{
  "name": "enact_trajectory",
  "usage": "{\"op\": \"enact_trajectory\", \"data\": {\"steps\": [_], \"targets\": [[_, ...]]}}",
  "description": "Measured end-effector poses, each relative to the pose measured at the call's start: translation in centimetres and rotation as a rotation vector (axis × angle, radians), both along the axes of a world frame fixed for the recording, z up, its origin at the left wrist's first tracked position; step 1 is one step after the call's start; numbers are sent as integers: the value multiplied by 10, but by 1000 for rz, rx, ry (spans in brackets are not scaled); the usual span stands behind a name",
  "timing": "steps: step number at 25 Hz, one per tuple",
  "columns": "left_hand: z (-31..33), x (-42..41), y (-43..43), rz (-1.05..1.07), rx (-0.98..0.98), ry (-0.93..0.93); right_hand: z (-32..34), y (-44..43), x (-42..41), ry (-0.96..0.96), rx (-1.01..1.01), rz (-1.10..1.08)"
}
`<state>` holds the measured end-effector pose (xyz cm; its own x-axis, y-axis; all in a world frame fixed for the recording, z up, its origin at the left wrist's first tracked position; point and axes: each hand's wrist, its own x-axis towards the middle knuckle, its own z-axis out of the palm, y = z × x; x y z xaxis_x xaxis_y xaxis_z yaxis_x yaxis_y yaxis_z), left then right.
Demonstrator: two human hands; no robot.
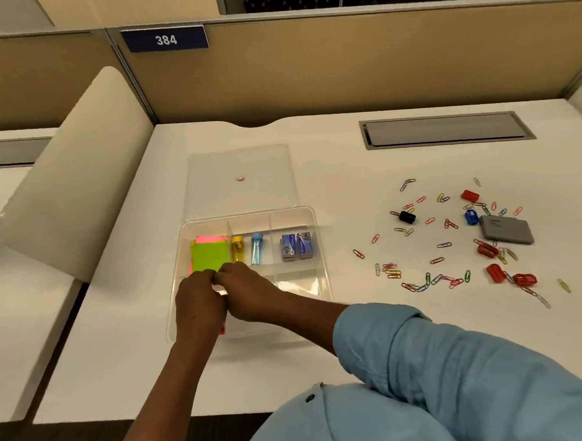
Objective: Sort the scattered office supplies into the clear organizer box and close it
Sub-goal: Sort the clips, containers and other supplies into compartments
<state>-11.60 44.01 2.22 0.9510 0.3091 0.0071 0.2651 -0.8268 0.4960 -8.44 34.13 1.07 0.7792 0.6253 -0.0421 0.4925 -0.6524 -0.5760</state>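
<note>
Head view. Looking down on a white worktop (115, 344). Finding the clear organizer box (293, 217) sitting open, left of centre. Noting the clear lid (240, 162) lying flat just behind the far wall.

Counting three back compartments:
- Left: holding a stack of sticky notes (209, 255), green on top, pink showing at the far edge.
- Middle: holding a yellow tube (238, 249) and a blue tube (257, 248), lying side by side.
- Right: holding two small blue-grey boxes (297, 246), sitting close together.

Seeing the left hand (198, 307) and the right hand (249, 288) meeting over the near edge of the sticky notes. Fingers of both curling inward, fingertips touching. Not managing to tell what, if anything, either hand is gripping. Catching a sliver of pink-red under the left hand, inside the front of the box.

Spotting the unsorted supplies well to the right of the box, on the bare worktop. Coloured paper clips (436, 260) lying scattered, loose and in small clumps. Among them:
- several small red pieces (495, 273)
- a black piece (407, 217)
- a blue piece (470, 217), sitting just beside a flat grey case (506, 229)
</note>
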Motion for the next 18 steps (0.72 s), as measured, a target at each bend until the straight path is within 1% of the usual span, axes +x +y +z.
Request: {"op": "enact_trajectory", "data": {"steps": [4,8,12,14,18], "targets": [[-1,23,-40,-87,25,-125,2,-47,16,-44,90,-179],[-1,49,-97,-288,-32,-222,0,-109,30,-43,116,-390],[-2,72,-172,-401,-71,-144,-2,-183,39,-74,51,-568],[-10,82,-205,-491,-31,-115,-6,-219,43,-62,16,-660],[-23,95,-260,-629,38,12,-14,-284,49,-42,-80,-798]]}}
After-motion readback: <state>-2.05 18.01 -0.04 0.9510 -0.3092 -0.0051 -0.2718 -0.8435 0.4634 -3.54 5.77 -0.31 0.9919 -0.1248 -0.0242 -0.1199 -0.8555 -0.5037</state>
